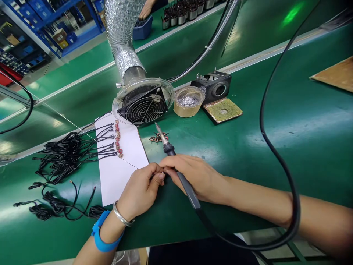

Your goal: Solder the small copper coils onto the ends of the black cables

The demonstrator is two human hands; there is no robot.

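Note:
My right hand (194, 176) grips a soldering iron (176, 167), its tip pointing up toward a fume extractor fan (143, 106). My left hand (143, 187) pinches a thin solder wire (82, 132) that runs off to the upper left; the fingertips of both hands meet near the iron's handle. A small pile of red-brown coil parts (158, 138) lies just beyond the iron's tip. On a white sheet (121, 162) to the left, a row of small coils (118, 139) sits joined to black wires (106, 141).
A bundle of black cables (60, 158) lies at left on the green mat (248, 154). Behind stand a tape roll holding solder scraps (189, 101), a black iron stand (215, 86) with sponge tray (223, 110), and a foil duct (121, 36). Another person's hand (146, 9) works at the far bench.

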